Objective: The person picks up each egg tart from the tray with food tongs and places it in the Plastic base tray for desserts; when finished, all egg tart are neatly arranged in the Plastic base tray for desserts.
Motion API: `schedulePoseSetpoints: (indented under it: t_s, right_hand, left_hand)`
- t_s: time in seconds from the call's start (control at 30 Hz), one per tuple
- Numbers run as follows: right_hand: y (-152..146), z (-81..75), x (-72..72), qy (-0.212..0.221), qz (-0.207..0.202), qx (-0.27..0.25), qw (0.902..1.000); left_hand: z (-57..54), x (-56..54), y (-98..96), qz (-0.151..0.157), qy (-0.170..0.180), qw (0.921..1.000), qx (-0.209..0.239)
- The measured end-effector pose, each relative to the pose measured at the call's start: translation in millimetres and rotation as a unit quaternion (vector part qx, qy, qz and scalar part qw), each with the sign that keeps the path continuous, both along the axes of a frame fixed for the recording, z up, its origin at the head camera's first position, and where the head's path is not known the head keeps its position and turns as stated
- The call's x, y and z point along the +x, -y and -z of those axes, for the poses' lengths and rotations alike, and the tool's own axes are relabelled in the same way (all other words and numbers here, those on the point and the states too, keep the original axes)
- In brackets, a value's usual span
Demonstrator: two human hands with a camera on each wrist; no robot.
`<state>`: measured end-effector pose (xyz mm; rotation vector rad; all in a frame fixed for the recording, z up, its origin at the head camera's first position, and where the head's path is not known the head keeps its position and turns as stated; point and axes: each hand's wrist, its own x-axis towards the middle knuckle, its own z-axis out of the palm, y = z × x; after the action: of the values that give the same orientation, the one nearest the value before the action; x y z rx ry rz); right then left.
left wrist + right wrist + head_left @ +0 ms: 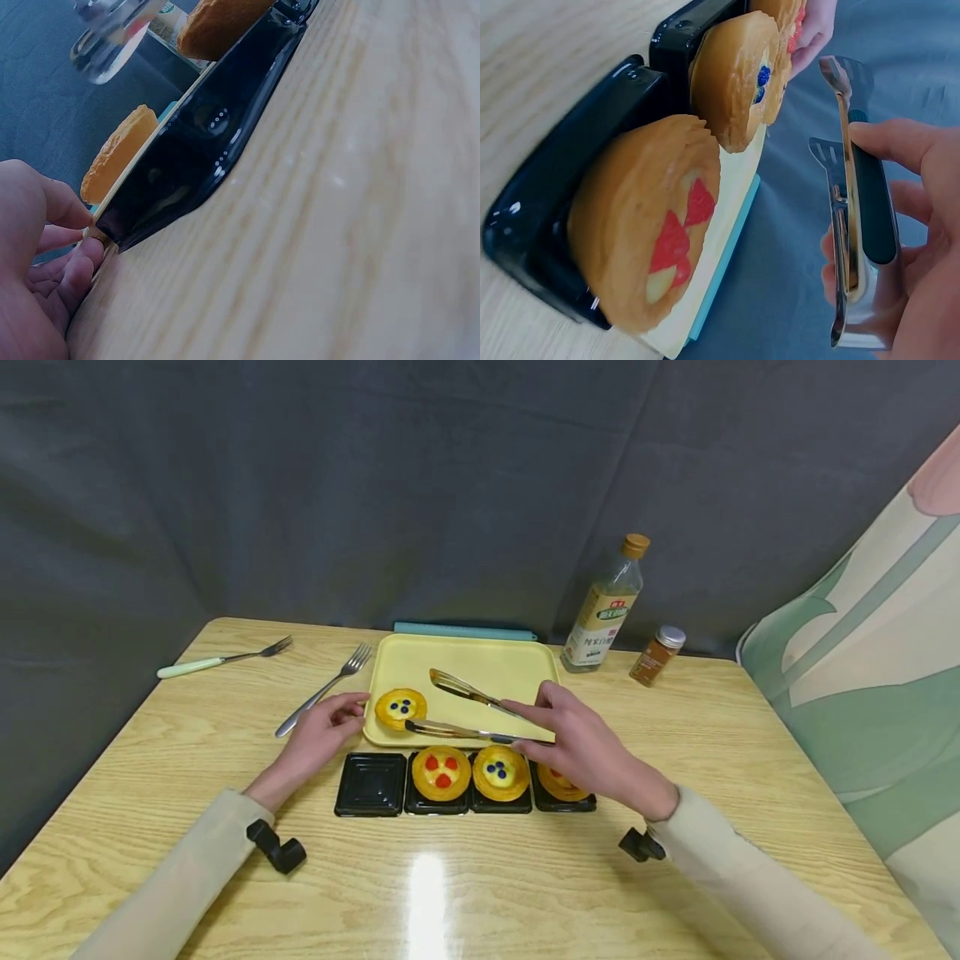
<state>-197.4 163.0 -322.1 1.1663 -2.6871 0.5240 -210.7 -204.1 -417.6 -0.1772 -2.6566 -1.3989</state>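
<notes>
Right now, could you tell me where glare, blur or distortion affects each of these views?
Head view: a bright glare streak on the table near the front edge, otherwise sharp. Left wrist view: the bottle at top is blurred, the wood grain soft. Right wrist view: the near tart looms large and distorted; the tongs look sharp.

We see the right hand (581,745) gripping tongs (465,710) (arms spread) over the yellow tray (495,664), beside a blueberry tart (401,708).
</notes>
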Motion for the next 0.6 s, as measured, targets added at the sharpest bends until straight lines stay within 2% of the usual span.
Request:
schedulePoseSetpoints:
  t_s: [0.37, 0.6]
  right_hand:
    - [22.8, 4.7, -17.3, 0.031, 0.007, 0.025, 0.9992]
    - [32.2, 8.1, -24.1, 0.025, 0.004, 0.031, 0.9992]
  left_hand:
    - [0.0, 0.1, -0.1, 0.000, 0.002, 1.0000, -0.001]
    - [-0.1, -0.5, -0.2, -0.001, 0.001, 1.0000, -0.001]
